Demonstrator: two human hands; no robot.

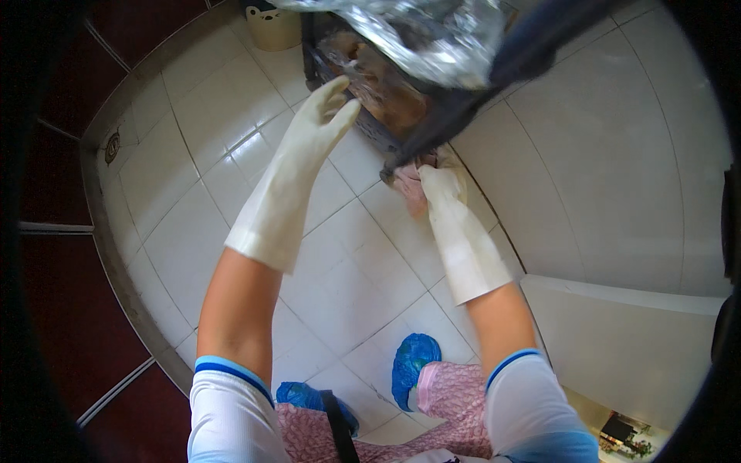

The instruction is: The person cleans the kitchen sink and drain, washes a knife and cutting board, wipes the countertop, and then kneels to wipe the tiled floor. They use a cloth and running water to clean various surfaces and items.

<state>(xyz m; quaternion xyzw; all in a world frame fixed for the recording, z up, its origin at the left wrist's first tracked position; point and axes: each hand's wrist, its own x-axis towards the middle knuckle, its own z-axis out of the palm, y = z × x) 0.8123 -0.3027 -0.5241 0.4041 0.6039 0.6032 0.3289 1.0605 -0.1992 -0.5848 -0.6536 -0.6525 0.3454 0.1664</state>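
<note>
Both of my hands wear long white rubber gloves. My left hand (331,110) is raised with fingers apart beside a dark rack (474,98), holding nothing; whether its fingertips touch the rack is unclear. A pink cloth (411,188) is bunched in my right hand (444,173), low by the near post of the rack. Part of that hand and the cloth is hidden behind the post. Brown contents in clear plastic (376,81) fill the rack's lower tier. Crumpled silvery sheeting (428,40), blurred, covers the upper tier.
A cream bucket (272,29) with an animal face stands behind the rack on the white tiled floor (347,260). Pale tiled wall (590,156) rises at right, above a white ledge (619,295). Dark red panels (52,307) line the left. A round floor drain (112,147) lies far left.
</note>
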